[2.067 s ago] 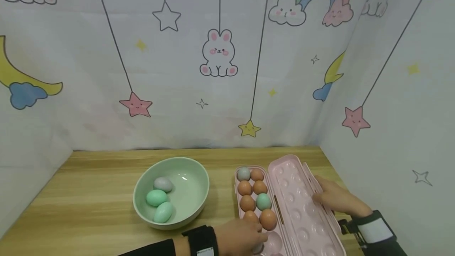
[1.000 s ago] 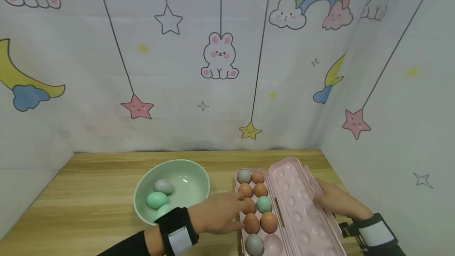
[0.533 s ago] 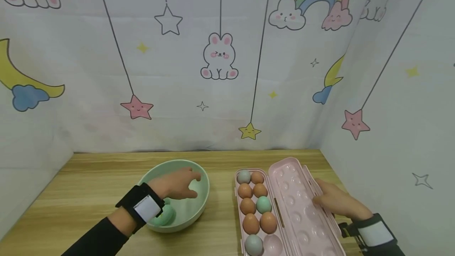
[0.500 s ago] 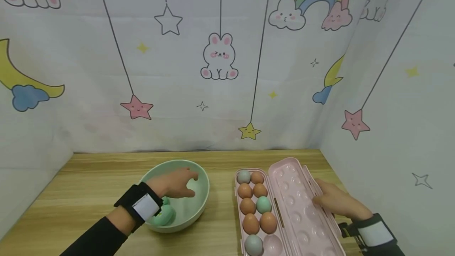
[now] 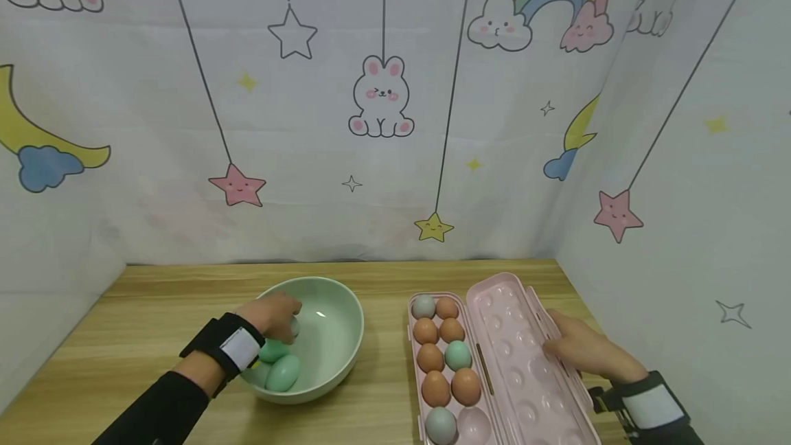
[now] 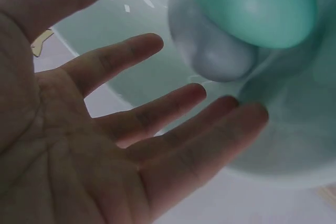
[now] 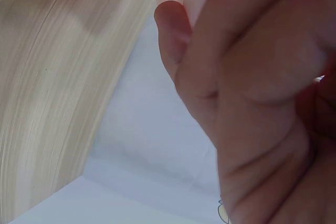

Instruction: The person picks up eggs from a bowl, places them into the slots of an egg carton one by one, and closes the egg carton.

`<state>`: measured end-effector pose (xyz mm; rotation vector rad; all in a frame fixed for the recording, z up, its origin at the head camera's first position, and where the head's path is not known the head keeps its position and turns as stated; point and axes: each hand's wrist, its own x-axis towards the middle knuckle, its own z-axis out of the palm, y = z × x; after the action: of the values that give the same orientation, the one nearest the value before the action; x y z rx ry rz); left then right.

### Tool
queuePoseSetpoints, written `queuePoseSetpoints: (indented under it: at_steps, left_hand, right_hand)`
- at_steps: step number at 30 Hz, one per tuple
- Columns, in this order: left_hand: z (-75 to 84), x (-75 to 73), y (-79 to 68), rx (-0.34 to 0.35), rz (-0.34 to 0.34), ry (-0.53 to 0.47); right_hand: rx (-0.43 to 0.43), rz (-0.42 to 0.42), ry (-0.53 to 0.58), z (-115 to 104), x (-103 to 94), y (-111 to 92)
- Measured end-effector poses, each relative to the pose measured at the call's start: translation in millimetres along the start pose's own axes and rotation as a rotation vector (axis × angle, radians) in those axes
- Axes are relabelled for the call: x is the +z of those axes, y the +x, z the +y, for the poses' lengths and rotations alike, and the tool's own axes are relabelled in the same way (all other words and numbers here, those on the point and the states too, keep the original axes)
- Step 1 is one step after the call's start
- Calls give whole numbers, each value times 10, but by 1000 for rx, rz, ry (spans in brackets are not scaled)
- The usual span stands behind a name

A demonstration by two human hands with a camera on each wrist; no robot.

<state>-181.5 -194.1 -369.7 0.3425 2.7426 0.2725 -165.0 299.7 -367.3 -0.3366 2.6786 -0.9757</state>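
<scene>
My left hand (image 5: 272,316) reaches into the pale green bowl (image 5: 336,342), above the grey egg (image 5: 294,326). In the left wrist view its fingers (image 6: 181,106) are extended and spread, apart from that egg and with nothing in the palm. Two green eggs, a nearer one (image 5: 283,373) and one partly under the wrist (image 5: 272,350), lie in the bowl too. My right hand (image 5: 590,345) grips the outer edge of the raised pink lid (image 5: 525,362) of the egg box, thumb on its inner face. Brown, grey and green eggs sit in the box's cups.
A bare cup (image 5: 474,424) shows at the near right of the box, beside a grey egg (image 5: 441,425). Bowl and box stand apart on the wooden table (image 5: 383,376). A printed cloth (image 5: 296,218) closes off the back and sides.
A grey egg was set in the box's near left cup and my left hand let go of it. That hand then crossed left and dipped into the bowl. The right hand holds still.
</scene>
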Motion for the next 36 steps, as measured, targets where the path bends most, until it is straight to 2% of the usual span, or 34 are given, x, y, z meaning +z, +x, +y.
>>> queuePoseSetpoints:
  at_steps: [6,11,19,24,26,31,36]
  left_hand:
    - [-23,48,55,-9,-15,9]
    - [35,85,103,-7,-17,47]
    - [170,174,171,3,21,67]
    - [152,217,216,-4,20,65]
    - [135,215,238,-8,19,59]
    - [116,163,260,36,60,62]
    - [197,18,154,98,107,38]
  right_hand:
    - [17,18,-10,5,3,5]
    - [23,23,8,30,6,4]
    - [21,14,5,53,-2,18]
    - [19,8,11,40,-1,21]
    - [14,10,5,36,-2,24]
    - [32,21,-4,27,1,31]
    - [59,25,1,33,9,27]
